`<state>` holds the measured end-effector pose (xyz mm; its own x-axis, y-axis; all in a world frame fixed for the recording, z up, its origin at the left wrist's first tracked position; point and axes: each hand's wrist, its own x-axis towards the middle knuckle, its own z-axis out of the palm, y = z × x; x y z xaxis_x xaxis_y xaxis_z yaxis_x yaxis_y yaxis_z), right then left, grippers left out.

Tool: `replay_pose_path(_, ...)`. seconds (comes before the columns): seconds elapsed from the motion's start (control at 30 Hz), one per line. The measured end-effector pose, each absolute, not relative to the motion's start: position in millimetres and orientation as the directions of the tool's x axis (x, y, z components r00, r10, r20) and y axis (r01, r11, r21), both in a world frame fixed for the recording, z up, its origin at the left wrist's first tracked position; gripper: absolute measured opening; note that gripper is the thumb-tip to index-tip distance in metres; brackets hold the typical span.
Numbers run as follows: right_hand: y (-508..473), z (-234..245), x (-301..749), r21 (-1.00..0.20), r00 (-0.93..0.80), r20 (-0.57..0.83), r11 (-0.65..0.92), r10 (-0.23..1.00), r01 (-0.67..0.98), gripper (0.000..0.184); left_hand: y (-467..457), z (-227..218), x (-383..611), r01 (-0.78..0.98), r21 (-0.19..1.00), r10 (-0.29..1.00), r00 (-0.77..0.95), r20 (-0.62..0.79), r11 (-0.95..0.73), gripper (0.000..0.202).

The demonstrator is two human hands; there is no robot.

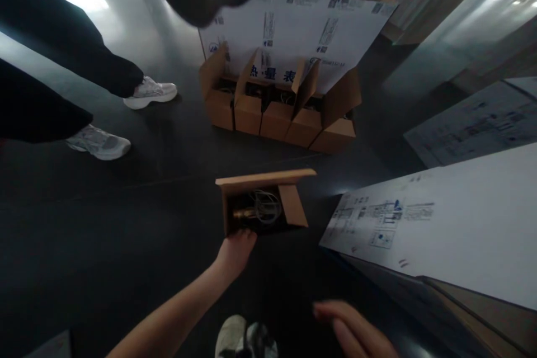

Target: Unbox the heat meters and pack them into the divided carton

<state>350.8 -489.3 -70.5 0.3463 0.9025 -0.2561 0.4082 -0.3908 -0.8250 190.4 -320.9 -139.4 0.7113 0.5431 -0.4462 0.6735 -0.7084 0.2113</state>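
Observation:
My left hand (238, 249) is closed over the near wall of an open cardboard box (295, 205), its fingers hooked inside the rim. Inside lie a brass-coloured fitting (245, 213) and a coil of pale cable (267, 207); the rest of the contents is dark. The box's long flap stands up on the far side, and a short flap leans out at the right. Off to the lower right, my right hand (354, 327) is apart from the box, slightly blurred, with fingers extended and nothing visible in them.
Several open small cardboard boxes (277, 120) stand in a row against a large white printed carton (293, 28). White cartons (453, 218) fill the right side. At left stands another person, with white shoes (149, 92); a dark blurred shape hangs at the top.

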Motion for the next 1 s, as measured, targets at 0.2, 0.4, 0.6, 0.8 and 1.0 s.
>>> replay_pose_path(0.2, -413.6, -108.0, 303.1, -0.582, 0.244, -0.430, -0.474, 0.869, 0.661, 0.038, -391.9, -123.1, 158.2, 0.564, 0.499, 0.586, 0.799, -0.131, -0.658, 0.033)
replay_pose_path(0.4, -467.8, -134.0, 318.2, -0.252, 0.318, -0.577, -0.534, 0.752, 0.807, 0.036, -369.8, -79.0, 191.1, 0.744, 0.593, 0.600, 0.635, -0.486, -0.307, 0.068)
replay_pose_path(0.6, -508.5, -151.2, 324.0, -0.005, 0.493, -0.573, -0.605, 0.654, 0.796, 0.045, -378.2, -73.7, 239.2, 0.719, 0.500, 0.406, 0.690, -0.600, -0.483, 0.067)
replay_pose_path(0.8, -496.4, -154.2, 340.5, -0.210, 0.393, -0.580, -0.596, 0.714, 0.775, 0.032, -361.2, -75.1, 227.6, 0.767, 0.515, 0.509, 0.640, -0.575, -0.383, 0.044)
replay_pose_path(1.0, -480.9, -119.4, 345.8, -0.681, 0.442, -0.152, -0.418, 0.884, 0.601, 0.006, -346.8, -64.2, 212.9, 0.870, 0.330, 0.645, 0.493, -0.584, -0.367, 0.049)
